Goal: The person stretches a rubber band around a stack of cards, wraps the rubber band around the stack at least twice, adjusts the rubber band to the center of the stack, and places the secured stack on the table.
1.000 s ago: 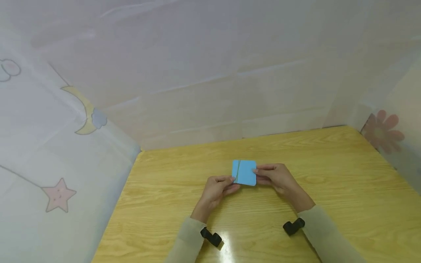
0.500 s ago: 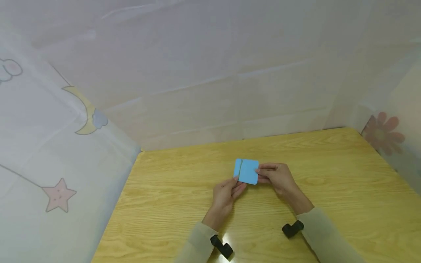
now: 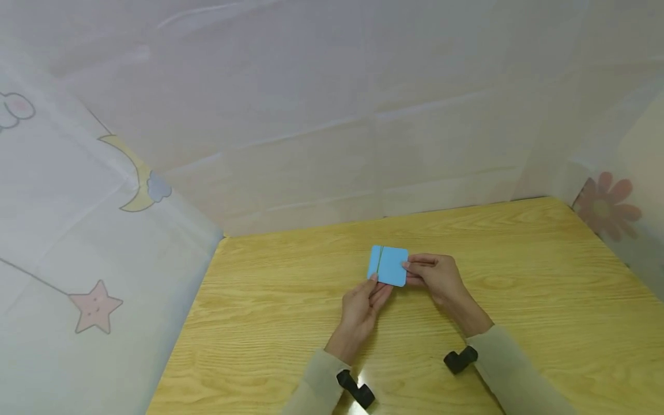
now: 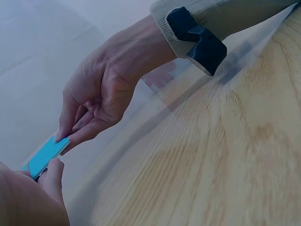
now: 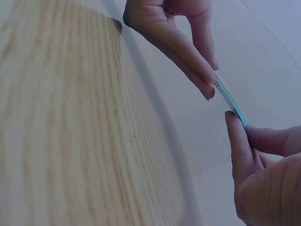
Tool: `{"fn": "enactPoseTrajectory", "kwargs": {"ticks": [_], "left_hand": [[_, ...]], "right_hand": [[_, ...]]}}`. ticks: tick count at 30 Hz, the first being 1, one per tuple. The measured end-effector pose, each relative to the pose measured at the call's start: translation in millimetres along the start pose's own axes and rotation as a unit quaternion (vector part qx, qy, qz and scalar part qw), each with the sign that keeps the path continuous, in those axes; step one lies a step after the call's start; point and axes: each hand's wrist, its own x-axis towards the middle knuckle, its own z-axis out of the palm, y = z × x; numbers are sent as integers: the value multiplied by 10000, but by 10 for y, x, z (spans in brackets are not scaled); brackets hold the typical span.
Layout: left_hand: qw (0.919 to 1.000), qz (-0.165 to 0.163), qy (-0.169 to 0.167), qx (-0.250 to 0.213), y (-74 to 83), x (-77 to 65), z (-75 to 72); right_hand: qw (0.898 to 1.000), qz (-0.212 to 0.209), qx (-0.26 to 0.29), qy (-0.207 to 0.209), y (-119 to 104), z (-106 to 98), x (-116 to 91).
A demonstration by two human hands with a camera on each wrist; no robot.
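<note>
A thin blue square card with rounded corners is held up over the table in the head view. A narrow greenish band runs across it near its left side. My left hand pinches its lower left edge, the thumb on the front by the band and the other fingers behind. At the right edge, my right hand pinches it between thumb and fingers. The right wrist view shows the blue card almost edge-on, spanning both hands. What lies behind it is hidden.
The wooden table extends around both hands. Pale cloth walls with printed shapes stand along its back and sides. Each sleeve carries a black wrist device, one at the left and one at the right.
My left hand has shifted rightward and reaches farther under the card's lower edge. The card has risen slightly and tilted a little. The right hand keeps its pinch, almost unmoved.
</note>
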Motion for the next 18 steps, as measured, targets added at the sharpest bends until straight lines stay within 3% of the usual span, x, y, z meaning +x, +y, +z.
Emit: {"fn": "enactPoseTrajectory", "kwargs": {"ticks": [10, 18], "left_hand": [[9993, -211, -204, -225, -106, -74, 93], [9986, -387, -235, -258, 53, -36, 43]], "right_hand": [[10000, -32, -84, 13, -1, 3, -61], [9998, -107, 12, -147, -38, -31, -51]]}}
